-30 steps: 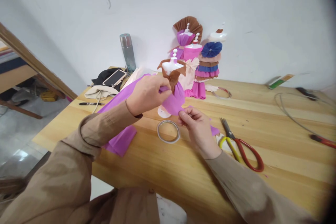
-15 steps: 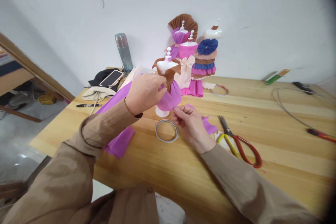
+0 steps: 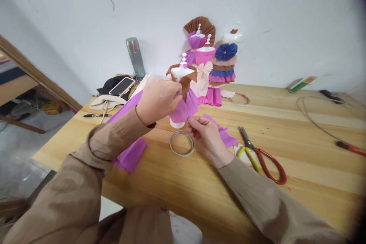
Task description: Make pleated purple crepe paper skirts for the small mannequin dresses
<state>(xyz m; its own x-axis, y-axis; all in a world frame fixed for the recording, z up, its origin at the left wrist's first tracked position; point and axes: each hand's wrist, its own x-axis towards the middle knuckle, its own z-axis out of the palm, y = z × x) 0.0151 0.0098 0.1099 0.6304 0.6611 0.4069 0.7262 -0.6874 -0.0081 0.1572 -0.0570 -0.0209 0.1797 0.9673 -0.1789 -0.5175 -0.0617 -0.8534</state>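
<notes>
A small white mannequin (image 3: 182,72) stands upright on its round base, dressed in a brown crepe paper top (image 3: 186,87) with a pointed collar. Purple crepe paper (image 3: 185,107) hangs from its waist like a skirt. My left hand (image 3: 158,101) is closed at the waist, gripping the purple paper; its fingertips are partly hidden. My right hand (image 3: 206,135) pinches the lower edge of that paper between thumb and forefinger. Just below the base lies a roll of tape (image 3: 182,153), flat on the table. Scissors (image 3: 254,152) with yellow and red handles rest to the right, blades slightly apart.
Several dressed mannequins (image 3: 205,54) stand behind, against the wall. A flask (image 3: 135,58), a phone (image 3: 122,85) and a pen (image 3: 97,115) are at the left. Purple paper strips (image 3: 131,156) lie beside both arms. A cable (image 3: 320,127) curls at the right of the wooden table (image 3: 177,183).
My right hand has shifted very slightly left along the paper's lower edge. My left hand keeps its place at the waist. The view has tilted a touch.
</notes>
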